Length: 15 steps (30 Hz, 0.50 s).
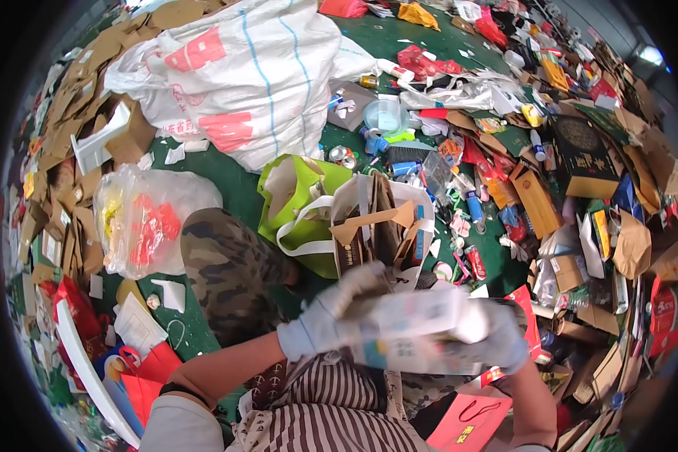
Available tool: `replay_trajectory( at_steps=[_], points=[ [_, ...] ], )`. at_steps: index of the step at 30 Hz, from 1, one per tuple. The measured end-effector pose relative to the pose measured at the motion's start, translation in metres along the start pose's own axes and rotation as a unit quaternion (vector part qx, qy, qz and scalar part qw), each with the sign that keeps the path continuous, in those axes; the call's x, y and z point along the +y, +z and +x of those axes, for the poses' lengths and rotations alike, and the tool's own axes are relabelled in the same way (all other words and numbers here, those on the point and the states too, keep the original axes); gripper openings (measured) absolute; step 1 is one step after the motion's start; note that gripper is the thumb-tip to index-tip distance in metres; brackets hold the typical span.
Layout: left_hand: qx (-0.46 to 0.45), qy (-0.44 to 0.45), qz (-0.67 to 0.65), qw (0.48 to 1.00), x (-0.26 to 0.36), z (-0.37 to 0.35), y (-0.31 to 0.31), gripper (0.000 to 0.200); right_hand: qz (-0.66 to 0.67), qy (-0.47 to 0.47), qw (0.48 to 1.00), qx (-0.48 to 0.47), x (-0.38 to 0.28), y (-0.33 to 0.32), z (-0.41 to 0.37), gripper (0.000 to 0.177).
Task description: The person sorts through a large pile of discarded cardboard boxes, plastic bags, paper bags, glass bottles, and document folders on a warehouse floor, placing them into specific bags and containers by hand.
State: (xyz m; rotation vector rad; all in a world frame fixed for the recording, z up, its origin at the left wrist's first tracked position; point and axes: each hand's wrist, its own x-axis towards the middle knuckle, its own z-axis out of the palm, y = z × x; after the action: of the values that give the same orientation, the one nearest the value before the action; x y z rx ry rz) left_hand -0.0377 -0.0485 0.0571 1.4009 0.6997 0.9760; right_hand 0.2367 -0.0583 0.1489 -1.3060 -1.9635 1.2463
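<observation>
A white printed carton [407,335], smeared by motion, is held in front of my lap between my two gloved hands. My left hand [331,313] wraps round its left end, and my right hand [502,335] grips the right end. A blurred white round shape [471,321] shows beside the right fingers; I cannot tell whether it is part of the carton. Just beyond the carton stands a white bag [422,252] stuffed with folded cardboard [380,233]. A lime-green bag [282,184] with a white handle leans against its left side.
A large white woven sack [279,83] lies ahead on the green floor [233,177]. To the left are a clear plastic bag [196,192] and heaped cardboard [64,218]. Cans, bottles and boxes pile up on the right, with a pink-red paper bag [471,426] near my lap.
</observation>
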Motion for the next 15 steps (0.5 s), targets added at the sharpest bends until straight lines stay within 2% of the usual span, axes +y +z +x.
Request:
replay_trajectory(
  at_steps=[1, 2, 3, 4, 6, 7, 8, 9, 11, 12, 13, 15],
  points=[
    [0.07, 0.017, 0.076, 0.995, -0.018, 0.002, -0.016, 0.078, 0.102, 0.114, 0.985, 0.076, -0.004, -0.014, -0.013, 0.056],
    [0.221, -0.067, 0.094, 0.968, -0.038, 0.006, -0.022, 0.069, 0.197, 0.095, 0.967, 0.134, -0.025, -0.023, -0.014, 0.062],
    [0.3, -0.058, 0.176, 0.936, -0.052, 0.016, -0.029, 0.072, 0.22, 0.079, 0.954, 0.189, -0.032, -0.026, -0.017, 0.066],
    [0.372, -0.048, 0.256, 0.891, -0.065, 0.027, -0.032, 0.075, 0.152, 0.043, 0.956, 0.246, -0.023, -0.026, -0.02, 0.064],
    [0.41, -0.126, 0.225, 0.875, -0.096, 0.042, -0.023, 0.089, 0.063, 0.056, 0.944, 0.318, -0.025, -0.004, -0.011, 0.061],
    [0.401, -0.142, 0.249, 0.87, -0.144, 0.048, -0.019, 0.102, 0.14, 0.072, 0.939, 0.306, -0.033, 0.013, 0.001, 0.061],
    [0.382, -0.159, 0.203, 0.887, -0.167, 0.048, -0.011, 0.103, 0.088, 0.058, 0.944, 0.313, -0.013, 0.026, 0.004, 0.059],
    [0.364, -0.177, 0.157, 0.901, -0.191, 0.049, -0.002, 0.104, 0.089, 0.055, 0.94, 0.325, -0.001, 0.04, 0.012, 0.057],
    [0.401, -0.177, 0.192, 0.878, -0.158, 0.055, 0.011, 0.101, 0.108, 0.035, 0.93, 0.35, 0.007, 0.051, 0.021, 0.051],
    [0.397, -0.187, 0.166, 0.883, -0.167, 0.051, 0.008, 0.095, 0.054, 0.045, 0.922, 0.38, -0.003, 0.046, 0.025, 0.048],
    [0.351, -0.265, 0.072, 0.895, -0.167, 0.051, -0.002, 0.09, 0.018, 0.052, 0.909, 0.413, -0.01, 0.043, 0.023, 0.048],
    [0.321, -0.314, -0.028, 0.893, -0.164, 0.055, -0.007, 0.084, -0.053, 0.083, 0.884, 0.458, -0.034, 0.044, 0.019, 0.048]
  ],
)
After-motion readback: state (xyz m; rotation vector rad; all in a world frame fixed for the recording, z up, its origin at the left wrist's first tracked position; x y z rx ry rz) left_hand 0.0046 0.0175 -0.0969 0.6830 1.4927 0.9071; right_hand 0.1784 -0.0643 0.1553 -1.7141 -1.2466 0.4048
